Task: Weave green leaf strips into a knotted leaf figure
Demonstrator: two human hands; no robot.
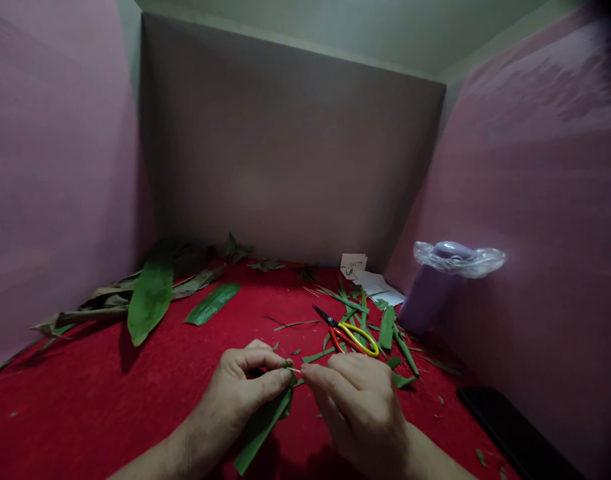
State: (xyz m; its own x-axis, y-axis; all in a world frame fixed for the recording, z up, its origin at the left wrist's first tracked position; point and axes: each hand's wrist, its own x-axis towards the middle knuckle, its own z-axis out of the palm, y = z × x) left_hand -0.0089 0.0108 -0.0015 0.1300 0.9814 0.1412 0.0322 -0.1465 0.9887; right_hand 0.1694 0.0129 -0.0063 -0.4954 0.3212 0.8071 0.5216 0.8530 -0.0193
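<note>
My left hand (pixel 240 383) pinches the folded upper end of a green leaf strip (pixel 265 427) between thumb and fingers. The strip's long flat end hangs down below that hand, over the red cloth. My right hand (pixel 360 393) is closed on a toothpick (pixel 295 370), a thin pale stick that points left. Its far tip meets the folded leaf at my left thumb; whether it has gone in, I cannot tell. Just beyond my right hand lie scissors (pixel 348 331) with one yellow and one red handle, blades pointing up and left.
Leaf scraps (pixel 386 327) lie around the scissors, with white papers (pixel 375 287) behind. Broad green leaves (pixel 153 293) and dried ones rest at the left, another cut leaf piece (pixel 213 303) beside them. A purple bottle (pixel 428 300) under clear plastic and a black flat object (pixel 510 427) stand right.
</note>
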